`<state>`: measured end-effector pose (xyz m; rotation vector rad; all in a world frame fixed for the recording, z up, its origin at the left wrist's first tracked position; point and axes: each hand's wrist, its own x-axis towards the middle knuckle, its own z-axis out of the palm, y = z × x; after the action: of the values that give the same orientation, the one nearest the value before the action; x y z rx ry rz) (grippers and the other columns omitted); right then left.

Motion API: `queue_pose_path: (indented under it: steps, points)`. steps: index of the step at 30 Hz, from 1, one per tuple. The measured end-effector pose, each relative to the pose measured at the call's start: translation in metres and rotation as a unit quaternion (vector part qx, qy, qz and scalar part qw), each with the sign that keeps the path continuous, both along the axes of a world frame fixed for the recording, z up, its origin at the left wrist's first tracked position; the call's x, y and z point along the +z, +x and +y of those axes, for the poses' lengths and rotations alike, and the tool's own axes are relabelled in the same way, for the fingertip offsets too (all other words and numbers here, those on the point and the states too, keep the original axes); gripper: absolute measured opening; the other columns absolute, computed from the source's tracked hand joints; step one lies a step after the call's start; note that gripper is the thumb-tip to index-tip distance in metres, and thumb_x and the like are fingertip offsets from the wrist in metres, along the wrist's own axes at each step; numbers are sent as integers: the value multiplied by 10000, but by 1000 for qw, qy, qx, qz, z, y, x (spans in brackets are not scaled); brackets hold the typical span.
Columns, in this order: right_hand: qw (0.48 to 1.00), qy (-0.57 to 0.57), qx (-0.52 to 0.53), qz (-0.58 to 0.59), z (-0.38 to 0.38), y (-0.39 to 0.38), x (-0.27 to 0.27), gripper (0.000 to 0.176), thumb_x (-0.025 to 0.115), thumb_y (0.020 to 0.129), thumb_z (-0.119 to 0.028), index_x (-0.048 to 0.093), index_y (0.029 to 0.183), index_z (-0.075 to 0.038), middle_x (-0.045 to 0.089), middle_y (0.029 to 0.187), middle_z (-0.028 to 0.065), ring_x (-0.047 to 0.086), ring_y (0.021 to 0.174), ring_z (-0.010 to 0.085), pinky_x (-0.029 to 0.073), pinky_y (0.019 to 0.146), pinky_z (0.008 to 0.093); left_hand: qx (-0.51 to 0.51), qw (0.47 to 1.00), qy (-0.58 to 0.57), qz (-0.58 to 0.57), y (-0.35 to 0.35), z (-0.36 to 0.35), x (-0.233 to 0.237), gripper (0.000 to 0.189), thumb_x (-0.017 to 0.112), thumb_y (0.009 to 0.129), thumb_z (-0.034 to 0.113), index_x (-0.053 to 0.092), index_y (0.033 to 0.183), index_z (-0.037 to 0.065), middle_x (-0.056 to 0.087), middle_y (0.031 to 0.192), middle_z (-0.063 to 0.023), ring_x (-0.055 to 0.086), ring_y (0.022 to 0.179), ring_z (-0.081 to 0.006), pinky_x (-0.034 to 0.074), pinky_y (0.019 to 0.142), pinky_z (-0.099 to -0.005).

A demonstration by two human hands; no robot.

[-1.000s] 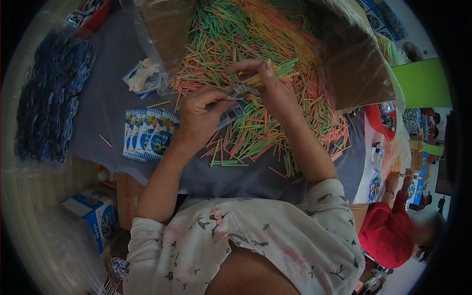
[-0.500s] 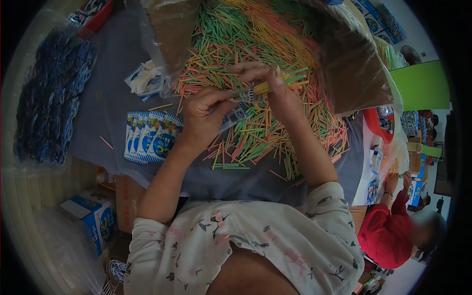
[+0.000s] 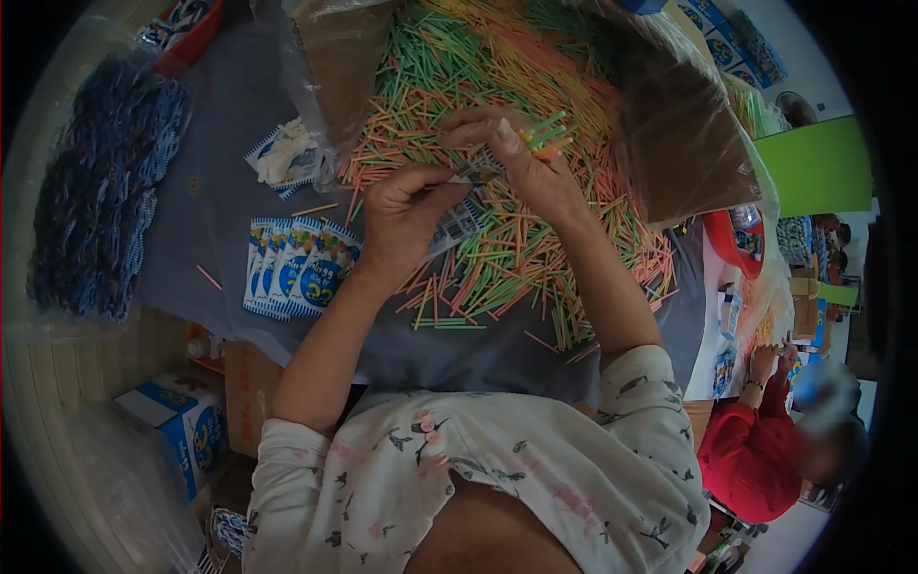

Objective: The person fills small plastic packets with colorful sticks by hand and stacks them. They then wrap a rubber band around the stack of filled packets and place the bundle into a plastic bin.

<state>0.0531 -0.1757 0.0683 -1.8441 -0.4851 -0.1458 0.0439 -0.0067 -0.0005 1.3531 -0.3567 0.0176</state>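
pinching thin green and orange sticks in the right hand, now closer to the blue-white printed sachet gripped in the left hand, over the loose stick heap.

In the upper middle of the frame, the right hand pinches a small bundle of sticks, green, yellow and orange, its ends jutting to the upper right. Just left of it, the left hand grips a printed packet by its edge. Both hang over a pile of coloured sticks spilled on a grey cloth. A row of blue-and-white sachets lies at centre left. A person in red sits at lower right.
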Motion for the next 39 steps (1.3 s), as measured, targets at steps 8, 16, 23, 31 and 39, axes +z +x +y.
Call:
queue_pose_path:
  steps: [8,16,23,31,39]
  points:
    - [983,177,-44,8,-12,2,-7,682,473,951,-603,661,1182,11,649,1129,137,588,1059,188,480,888,341,-47,995,-30,82,1,-10,9,168,741,836,34,721,995,-18,708,854,-27,641,796,-72,517,718,-227]
    - [996,63,-65,-10,-7,-12,-14,546,347,1054,-406,681,1088,25,691,979,97,629,924,177,478,875,320,-97,995,-3,-15,1,-31,-2,335,712,837,-40,649,1165,-12,688,1015,-44,640,926,-106,521,810,-242]
    - [987,-28,24,-157,-10,-7,-13,507,328,1042,-394,617,1249,-32,649,1159,159,572,1093,322,421,974,411,-76,995,44,-40,-8,-22,-5,312,681,840,-54,622,1143,-8,671,1054,-48,616,954,-113,492,843,-260]
    - [978,-148,143,-35,11,-48,-21,561,555,933,-492,591,1307,-76,463,1415,211,475,1259,411,382,1037,471,-45,992,116,-24,-59,48,11,283,638,816,-66,596,1094,-35,662,958,-123,663,858,-220,507,744,-312]
    - [688,-673,-234,-135,-96,37,-50,339,602,854,-228,672,1155,-87,542,1202,173,499,1155,362,389,921,603,103,768,618,-133,-59,114,20,458,690,739,-30,593,1186,-12,570,1059,-144,569,990,-299,467,840,-414]
